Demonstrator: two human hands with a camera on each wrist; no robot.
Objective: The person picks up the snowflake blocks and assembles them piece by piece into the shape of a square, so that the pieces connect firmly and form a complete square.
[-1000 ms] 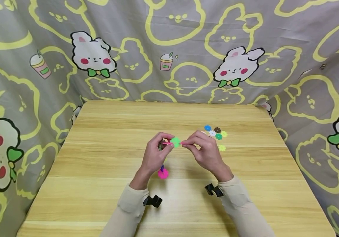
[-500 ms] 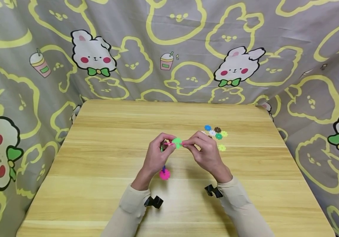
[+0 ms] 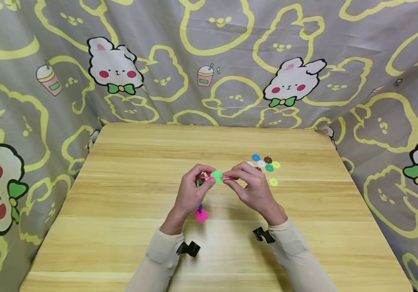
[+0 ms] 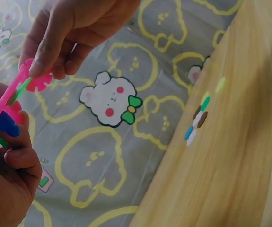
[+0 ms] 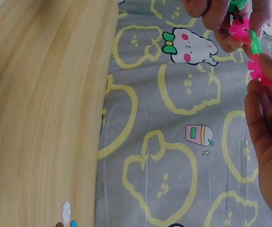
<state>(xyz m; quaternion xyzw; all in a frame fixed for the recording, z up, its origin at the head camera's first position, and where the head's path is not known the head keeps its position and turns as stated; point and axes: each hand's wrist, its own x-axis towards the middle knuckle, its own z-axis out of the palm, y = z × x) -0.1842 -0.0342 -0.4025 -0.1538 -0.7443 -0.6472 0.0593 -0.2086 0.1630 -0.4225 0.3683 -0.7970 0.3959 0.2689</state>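
My left hand (image 3: 192, 188) grips a chain of interlocking flower-shaped plastic discs above the table. A bright green disc (image 3: 217, 175) stands out past its fingertips, with a pink disc (image 5: 240, 32) slotted on its left side. A blue disc (image 4: 1, 120) shows among the left fingers, and the chain hangs below that hand to a pink end disc (image 3: 201, 215). Between thumb and fingers, my right hand (image 3: 254, 188) pinches another pink disc (image 5: 257, 71), its edge right at the green disc's notched right side. The left fingers hide part of the chain.
Several loose discs lie on the wooden table (image 3: 139, 202) behind the right hand, among them a blue one (image 3: 255, 157), a dark green one (image 3: 269, 167) and a yellow one (image 3: 273, 182). A patterned curtain (image 3: 179, 101) surrounds the table's far edge and sides.
The right fingers have shifted on their pink disc, and more of it shows beside the green disc. The hanging chain has swayed slightly right and back; both hands stay nearly in place.
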